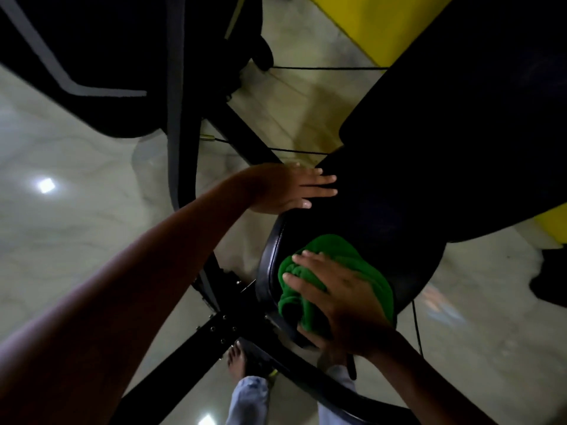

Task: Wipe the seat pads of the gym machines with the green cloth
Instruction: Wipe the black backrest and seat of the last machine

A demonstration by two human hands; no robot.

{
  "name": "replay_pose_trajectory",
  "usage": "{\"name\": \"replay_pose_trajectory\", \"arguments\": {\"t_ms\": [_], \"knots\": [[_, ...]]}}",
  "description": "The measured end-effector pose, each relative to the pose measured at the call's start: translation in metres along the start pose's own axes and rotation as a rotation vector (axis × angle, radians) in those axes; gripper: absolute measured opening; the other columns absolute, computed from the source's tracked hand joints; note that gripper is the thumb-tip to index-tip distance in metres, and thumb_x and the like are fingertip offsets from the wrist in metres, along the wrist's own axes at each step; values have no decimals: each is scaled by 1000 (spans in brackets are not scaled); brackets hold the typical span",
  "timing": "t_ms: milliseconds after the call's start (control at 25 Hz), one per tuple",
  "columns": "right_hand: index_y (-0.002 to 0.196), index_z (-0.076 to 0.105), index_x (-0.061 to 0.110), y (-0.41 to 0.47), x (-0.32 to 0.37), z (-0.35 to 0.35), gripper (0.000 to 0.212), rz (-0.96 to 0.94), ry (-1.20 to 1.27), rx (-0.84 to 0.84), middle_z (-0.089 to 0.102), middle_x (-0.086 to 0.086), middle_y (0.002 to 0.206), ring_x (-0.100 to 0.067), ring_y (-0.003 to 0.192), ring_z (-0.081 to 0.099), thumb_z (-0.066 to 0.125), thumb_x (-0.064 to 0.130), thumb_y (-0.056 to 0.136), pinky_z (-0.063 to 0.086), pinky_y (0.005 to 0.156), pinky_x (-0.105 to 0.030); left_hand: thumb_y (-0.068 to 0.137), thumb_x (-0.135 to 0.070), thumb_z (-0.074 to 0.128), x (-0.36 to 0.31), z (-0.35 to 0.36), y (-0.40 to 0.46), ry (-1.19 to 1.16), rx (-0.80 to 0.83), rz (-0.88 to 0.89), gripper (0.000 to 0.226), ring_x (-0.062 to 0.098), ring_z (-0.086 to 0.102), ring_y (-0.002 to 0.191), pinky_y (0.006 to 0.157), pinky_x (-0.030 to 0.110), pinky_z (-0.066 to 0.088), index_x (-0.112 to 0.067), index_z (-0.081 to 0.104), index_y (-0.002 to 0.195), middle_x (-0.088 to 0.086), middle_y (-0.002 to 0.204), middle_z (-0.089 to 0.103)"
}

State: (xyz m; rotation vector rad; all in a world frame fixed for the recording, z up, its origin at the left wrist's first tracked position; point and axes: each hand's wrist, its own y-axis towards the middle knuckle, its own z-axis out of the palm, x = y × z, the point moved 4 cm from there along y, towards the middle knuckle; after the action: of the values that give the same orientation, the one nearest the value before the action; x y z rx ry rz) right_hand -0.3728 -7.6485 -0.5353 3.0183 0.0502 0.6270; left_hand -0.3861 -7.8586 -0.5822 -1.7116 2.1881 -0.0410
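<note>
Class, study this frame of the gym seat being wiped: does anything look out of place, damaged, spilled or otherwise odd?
Nothing stands out. The green cloth lies bunched on the black seat pad under the right hand; the left hand rests flat on the pad's edge. No tear or spill shows, though the picture is dark.

Bare seat pad [383,216] ahead, back pad [460,118] beyond.

the seat pad [362,216] sits at the centre, with the cloth [334,256] lying on its 6 o'clock part and the right hand [340,299] flat on top of the cloth; the left hand [285,188] rests on the pad's edge at 10 o'clock, apart from the cloth. the back pad [475,118] rises from the seat toward 1 o'clock, the machine frame [227,329] runs under the seat toward 7 o'clock, and the person's feet [239,360] stand on the floor [76,194] at 6 o'clock
</note>
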Motion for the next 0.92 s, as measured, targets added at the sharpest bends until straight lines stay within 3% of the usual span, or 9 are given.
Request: {"name": "replay_pose_trajectory", "arguments": {"t_ms": [120, 280, 360, 480, 560, 760, 920], "knots": [[119, 60, 23, 30, 12, 3, 63, -62, -67, 108, 56, -8, 130, -25, 124, 48, 64, 51, 62, 31, 107, -34, 97, -41, 18, 8, -4, 1, 37, -73, 136, 58, 31, 25, 142, 112, 43, 19, -16, 27, 149, 9, 156, 23], [92, 64, 21, 79, 29, 12, 47, 149, -63, 142, 61, -7, 97, -28, 98, 58, 69, 50, 56, 42, 99, -38, 98, -42, 26, 19, -1, 6, 28, -95, 215, 56, 33, 27, 141, 110, 51, 31, -16, 30, 148, 10, 155, 26], [82, 62, 20, 84, 40, 21, 44, 141, -57, 186, 58, -7, 86, -27, 87, 57, 74, 50, 52, 43, 96, -40, 98, -43, 26, 19, -1, 7, 6, -102, 227, 57, 32, 24, 142, 112, 46, 26, -17, 30, 148, 9, 156, 25], [81, 62, 22, 67, 51, 24, 48, -47, -27, 325, 57, -5, 86, -25, 85, 54, 77, 52, 47, 43, 97, -39, 96, -47, 19, 17, -1, 7, -3, -72, 204, 61, 29, 19, 144, 111, 37, 13, -20, 26, 150, 6, 158, 19], [84, 63, 23, 62, 46, 20, 46, -152, 21, 366, 59, -4, 86, -24, 84, 55, 76, 52, 51, 45, 93, -38, 96, -47, 18, 18, 0, 7, -22, -71, 186, 61, 29, 17, 145, 110, 37, 13, -20, 25, 150, 6, 158, 17], [101, 67, 21, 109, 13, 12, 47, 152, 68, 349, 62, -5, 93, -26, 91, 59, 68, 54, 68, 42, 86, -35, 96, -44, 20, 15, 2, 7, -74, -54, 177, 60, 33, 19, 144, 109, 37, 14, -17, 28, 149, 9, 157, 19], [86, 67, 18, 77, 44, 17, 41, -78, 40, 392, 60, -4, 82, -23, 80, 55, 73, 50, 61, 44, 78, -34, 98, -44, 25, 10, -4, 6, -38, -8, 130, 58, 31, 13, 145, 114, 39, 10, -19, 21, 150, 8, 159, 13]]}}
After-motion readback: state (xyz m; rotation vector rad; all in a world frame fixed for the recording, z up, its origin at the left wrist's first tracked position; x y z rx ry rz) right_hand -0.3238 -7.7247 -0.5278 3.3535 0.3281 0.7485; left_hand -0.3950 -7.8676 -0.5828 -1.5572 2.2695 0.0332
